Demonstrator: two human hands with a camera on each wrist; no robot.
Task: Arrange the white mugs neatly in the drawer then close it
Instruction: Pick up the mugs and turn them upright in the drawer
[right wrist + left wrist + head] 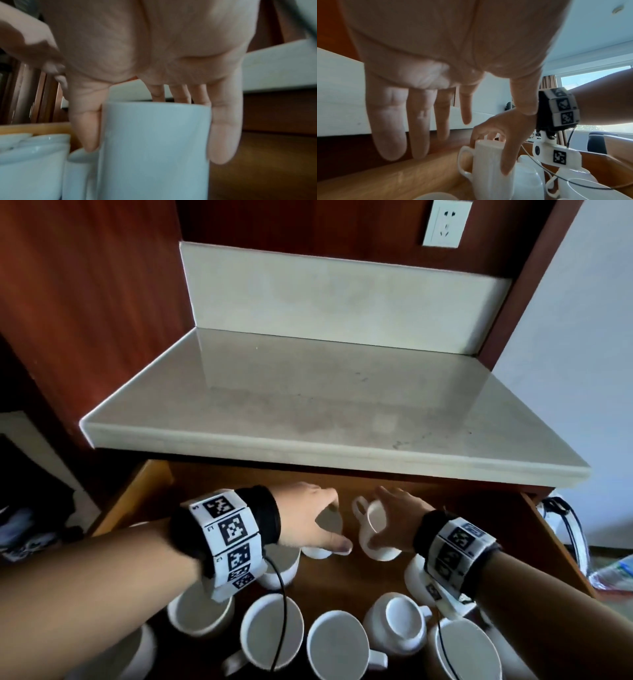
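I see the drawer point(548, 529) pulled open under the stone counter point(308, 392), with white mugs crowding its near edge. My right hand point(397, 518) clamps one mug point(373, 529) from above near the drawer's far edge, thumb point(84, 128) on one side and fingers point(224, 135) on the other, handle pointing left. My left hand point(308, 515) hangs over a second mug point(325, 529) just beside it, fingers point(388, 121) straight and spread, holding nothing that I can make out.
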